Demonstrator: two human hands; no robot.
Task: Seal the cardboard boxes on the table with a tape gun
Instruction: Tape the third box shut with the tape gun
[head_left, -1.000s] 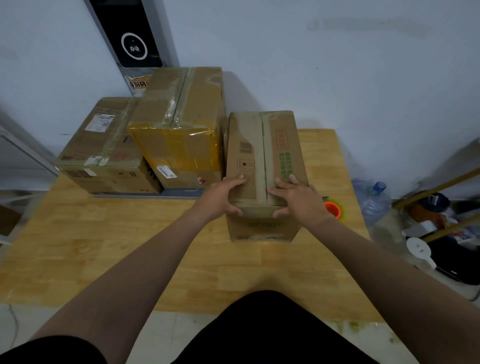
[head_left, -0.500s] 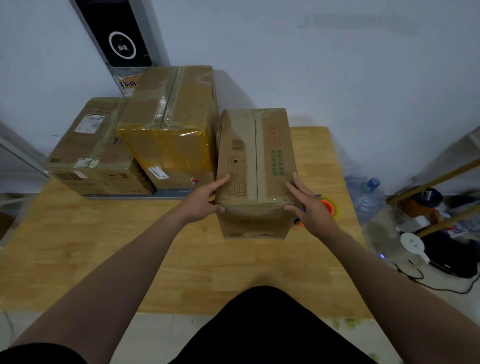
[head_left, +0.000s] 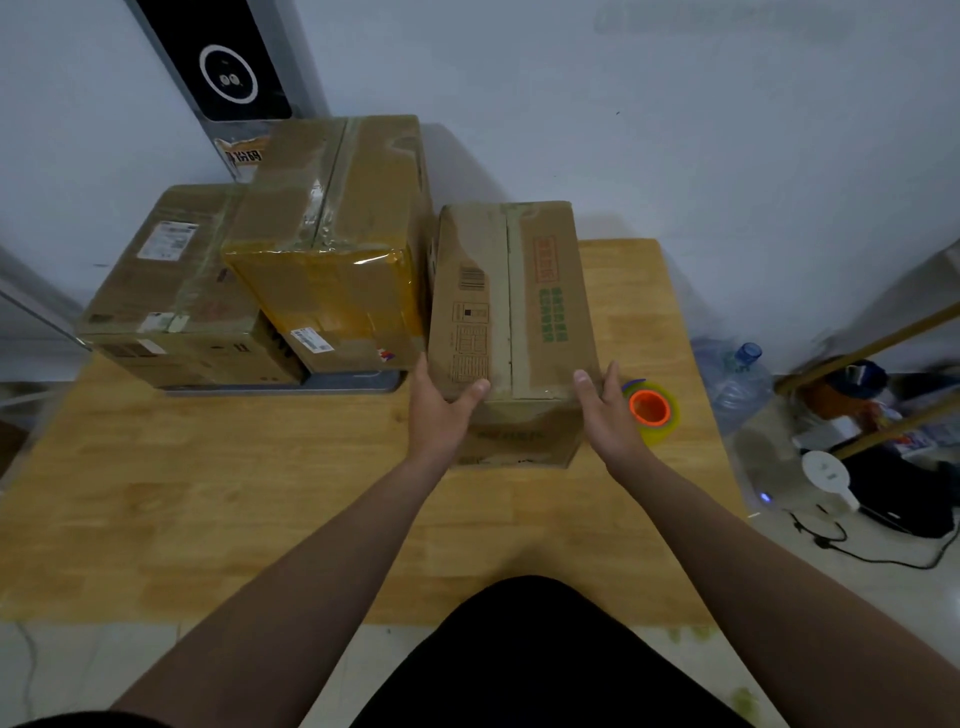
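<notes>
A long brown cardboard box (head_left: 511, 296) with a barcode and red and green print stands on the wooden table (head_left: 208, 509), right of centre. Its top flaps meet along a middle seam. My left hand (head_left: 441, 410) presses the box's near left side, thumb over the top edge. My right hand (head_left: 605, 415) clasps the near right corner, so the box sits squeezed between both hands. Just right of my right hand, a tape roll (head_left: 652, 410) with an orange core and yellowish tape rests on the table, partly hidden by the hand.
Two taped boxes stand at the back left, a tall one (head_left: 332, 244) and a lower one (head_left: 171, 291), on a grey board (head_left: 353, 382). A black panel (head_left: 223, 62) hangs on the wall. Right of the table, on the floor, lie a water bottle (head_left: 737, 374), cables and clutter.
Both hands slid off the top of the long box and down to its near left and right sides. The tape roll beside my right hand now shows more.
</notes>
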